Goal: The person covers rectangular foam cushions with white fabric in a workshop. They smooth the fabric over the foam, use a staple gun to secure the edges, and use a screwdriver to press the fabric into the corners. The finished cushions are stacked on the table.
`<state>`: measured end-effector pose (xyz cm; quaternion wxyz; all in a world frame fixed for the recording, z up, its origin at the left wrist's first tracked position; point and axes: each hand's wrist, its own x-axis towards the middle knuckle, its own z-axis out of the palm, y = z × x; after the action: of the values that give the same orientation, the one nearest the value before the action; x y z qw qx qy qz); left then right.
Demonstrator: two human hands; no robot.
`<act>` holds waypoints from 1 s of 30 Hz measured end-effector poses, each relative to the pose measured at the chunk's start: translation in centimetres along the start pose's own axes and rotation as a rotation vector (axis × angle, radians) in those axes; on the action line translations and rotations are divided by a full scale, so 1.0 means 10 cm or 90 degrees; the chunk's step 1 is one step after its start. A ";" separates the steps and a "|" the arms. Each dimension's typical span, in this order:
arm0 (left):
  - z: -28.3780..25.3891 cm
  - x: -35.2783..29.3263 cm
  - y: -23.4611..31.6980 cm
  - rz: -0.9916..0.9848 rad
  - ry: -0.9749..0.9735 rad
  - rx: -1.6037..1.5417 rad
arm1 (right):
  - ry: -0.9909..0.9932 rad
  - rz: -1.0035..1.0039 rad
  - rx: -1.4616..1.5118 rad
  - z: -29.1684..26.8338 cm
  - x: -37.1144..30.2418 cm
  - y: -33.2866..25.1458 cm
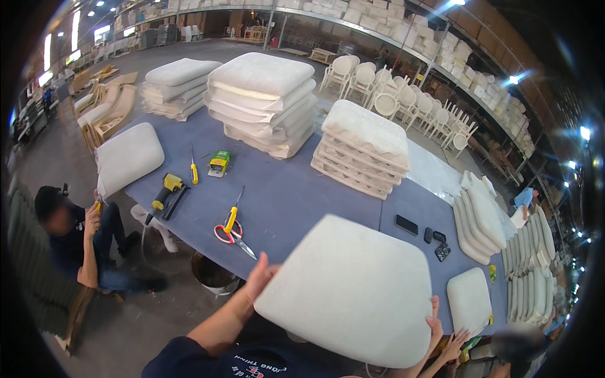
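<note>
A large off-white seat cushion (350, 290) is tilted up in front of me over the near edge of the blue-topped table. My left hand (260, 277) grips its left edge, with the fingers partly hidden behind it. At the lower right edge, my right hand (434, 322) is closed on the same cushion. Scissors with red and white handles (234, 237) lie open just beyond my left hand. Across them rests a yellow-handled screwdriver (231, 217).
A yellow staple gun (166, 194), another screwdriver (194, 171) and a green-yellow box (219, 162) lie left. Cushion stacks (259, 101) line the far side; a phone (406, 224) lies right. A seated person (82, 233) works left; another person's hands (455, 343) touch a cushion (469, 299).
</note>
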<state>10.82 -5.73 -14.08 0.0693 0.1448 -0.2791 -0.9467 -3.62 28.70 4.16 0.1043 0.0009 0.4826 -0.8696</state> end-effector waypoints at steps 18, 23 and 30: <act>2.37 0.93 1.20 1.026 -0.212 1.022 | -0.146 0.004 -0.099 -1.13 1.24 1.16; 2.56 1.09 0.85 1.020 -0.251 1.009 | -0.311 -0.335 -0.284 -0.52 0.56 0.26; 2.12 1.20 1.15 0.999 -0.121 1.082 | -0.161 -0.508 -0.344 -0.62 0.25 0.74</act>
<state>-6.56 -7.09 6.37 0.4962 -0.1401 -0.8421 -0.1581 -5.33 29.61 -5.61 -0.1827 -0.3162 0.6371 -0.6788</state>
